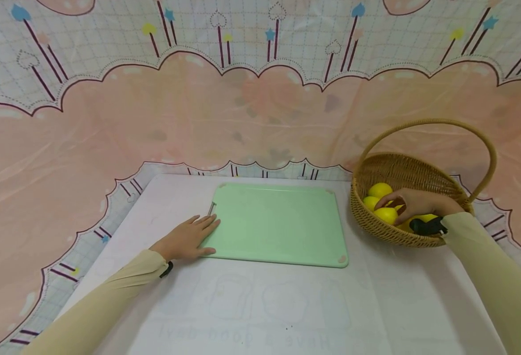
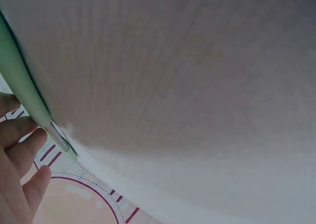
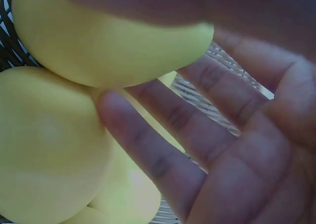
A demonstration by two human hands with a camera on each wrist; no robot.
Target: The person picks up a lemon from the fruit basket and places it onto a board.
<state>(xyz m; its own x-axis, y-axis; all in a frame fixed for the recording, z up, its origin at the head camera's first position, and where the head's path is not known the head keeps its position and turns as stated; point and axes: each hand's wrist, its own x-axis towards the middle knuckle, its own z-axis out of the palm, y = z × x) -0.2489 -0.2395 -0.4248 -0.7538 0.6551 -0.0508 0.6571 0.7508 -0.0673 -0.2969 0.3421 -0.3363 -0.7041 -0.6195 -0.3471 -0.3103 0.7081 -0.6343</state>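
My left hand (image 1: 187, 240) lies flat with spread fingers on the left edge of a light green cutting board (image 1: 282, 224). In the left wrist view, its fingers (image 2: 24, 150) are at the board's edge by a small metal piece (image 2: 59, 137). My right hand (image 1: 420, 203) reaches into a wicker basket (image 1: 420, 170) of yellow lemons. Its thumb and fingers close round one lemon (image 1: 386, 215) near the basket's front left. The right wrist view shows this lemon (image 3: 113, 46) between thumb and fingers, touching another lemon (image 3: 49, 145).
The basket stands right of the board, its tall arched handle (image 1: 437, 122) rising over it. More lemons (image 1: 380, 190) lie inside. A white cloth (image 1: 260, 305) covers the table. Behind it hangs a pink and white patterned sheet (image 1: 242, 113).
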